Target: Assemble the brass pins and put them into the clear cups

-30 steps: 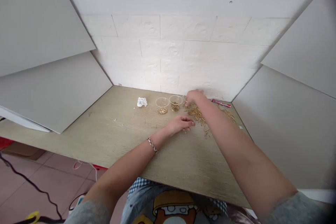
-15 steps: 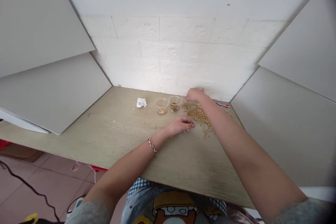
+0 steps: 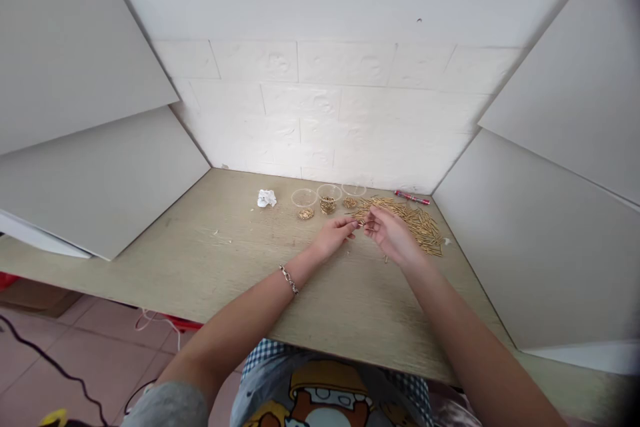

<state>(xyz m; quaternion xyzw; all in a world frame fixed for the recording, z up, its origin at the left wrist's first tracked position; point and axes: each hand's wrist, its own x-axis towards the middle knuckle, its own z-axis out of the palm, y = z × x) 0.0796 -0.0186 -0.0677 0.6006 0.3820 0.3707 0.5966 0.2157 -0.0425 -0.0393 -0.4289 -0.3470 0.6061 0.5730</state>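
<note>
My left hand (image 3: 334, 237) is closed in a pinch, with a tiny gold-coloured metal piece (image 3: 361, 223) showing at its fingertips. Close on its right, my right hand (image 3: 391, 233) has its thumb and fingers drawn together at that same piece; whatever it pinches is too small to make out. Behind and beside my right hand spreads a heap of thin gold-coloured metal pins (image 3: 423, 225). Three clear plastic cups stand behind the hands: a left cup (image 3: 304, 203), a middle cup (image 3: 329, 199) and a right cup (image 3: 353, 193), each with small gold-coloured parts in it.
A crumpled white tissue (image 3: 267, 198) lies left of the cups. At the back right is a red pen-like tube (image 3: 412, 197). A white wall (image 3: 320, 107) closes off the wooden table (image 3: 240, 267) behind, and grey panels (image 3: 115, 180) lean at both sides.
My right hand has come back from the right-hand cup toward me and now meets my left fingertips. My left hand has barely moved.
</note>
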